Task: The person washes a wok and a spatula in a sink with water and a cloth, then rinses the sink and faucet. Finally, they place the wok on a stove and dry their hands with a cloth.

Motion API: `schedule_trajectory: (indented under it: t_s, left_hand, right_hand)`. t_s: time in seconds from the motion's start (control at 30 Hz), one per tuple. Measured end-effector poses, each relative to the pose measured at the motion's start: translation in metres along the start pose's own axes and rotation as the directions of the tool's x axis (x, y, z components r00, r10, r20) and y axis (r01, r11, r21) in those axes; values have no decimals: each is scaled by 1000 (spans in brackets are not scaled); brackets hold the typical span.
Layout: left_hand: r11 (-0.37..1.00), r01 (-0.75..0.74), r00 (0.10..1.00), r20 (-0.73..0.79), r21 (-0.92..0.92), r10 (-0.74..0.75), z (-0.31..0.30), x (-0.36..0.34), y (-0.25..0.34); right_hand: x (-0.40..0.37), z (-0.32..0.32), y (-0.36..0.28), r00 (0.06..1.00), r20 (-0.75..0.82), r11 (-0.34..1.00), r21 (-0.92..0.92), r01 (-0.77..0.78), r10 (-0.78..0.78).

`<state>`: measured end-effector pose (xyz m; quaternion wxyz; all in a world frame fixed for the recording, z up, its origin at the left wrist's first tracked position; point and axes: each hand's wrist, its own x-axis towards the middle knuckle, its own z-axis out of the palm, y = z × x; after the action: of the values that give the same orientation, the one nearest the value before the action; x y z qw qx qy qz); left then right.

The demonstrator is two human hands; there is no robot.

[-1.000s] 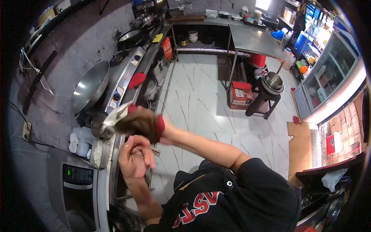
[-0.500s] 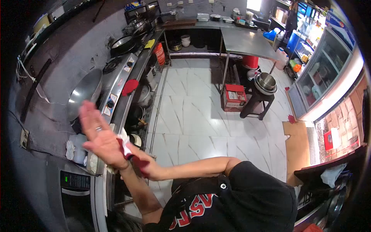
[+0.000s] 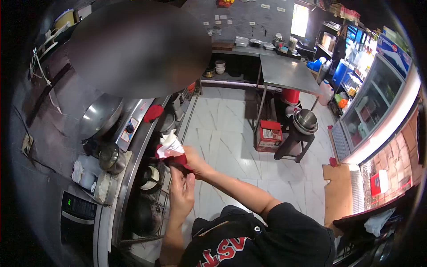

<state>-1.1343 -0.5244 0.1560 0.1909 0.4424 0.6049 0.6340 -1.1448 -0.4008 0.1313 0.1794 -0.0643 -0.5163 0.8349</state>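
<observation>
In the head view, my right hand point(image 3: 193, 161) is closed around a bunched red and white cloth point(image 3: 171, 147). Just below it is my left hand point(image 3: 181, 193), its thumb upright and standing apart. The left fingers stretch up to the cloth and touch it; their tips are covered. Both hands are held out over the floor, beside the counter's front edge.
A steel counter point(image 3: 141, 133) along the left carries a wok point(image 3: 102, 116), a lidded pot point(image 3: 111, 159) and a red cloth point(image 3: 153, 113). Pans sit on the shelf beneath. Farther right are a red box point(image 3: 268, 135) and a stool point(image 3: 294, 144) holding bowls. A dark blurred oval hides the upper left.
My left hand has come down and right from its raised, spread pose. The cloth in my right hand has shifted from the left wrist to the left fingers. The view has tilted upward.
</observation>
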Motion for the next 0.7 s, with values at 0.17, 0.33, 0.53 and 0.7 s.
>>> schedule_trajectory:
  t_s: [0.17,0.33,0.53,0.7]
  left_hand:
    - [852,185,907,-248,-491,-340,-28,-5,-19]
    - [523,172,853,139,835,-503,2,-5,-34]
    - [841,-159,457,793,517,-402,4,-24,-79]
    - [932,-337,388,922,133,9,30,-47,-107]
  right_hand:
    - [-10,-48,-18,960,274,882,-436,180,-61]
    - [-43,-17,-35,569,152,534,-595,-600,808]
    - [-57,-34,7,558,487,622,-780,-67,672]
    - [-58,6,29,536,417,593,-778,-205,734]
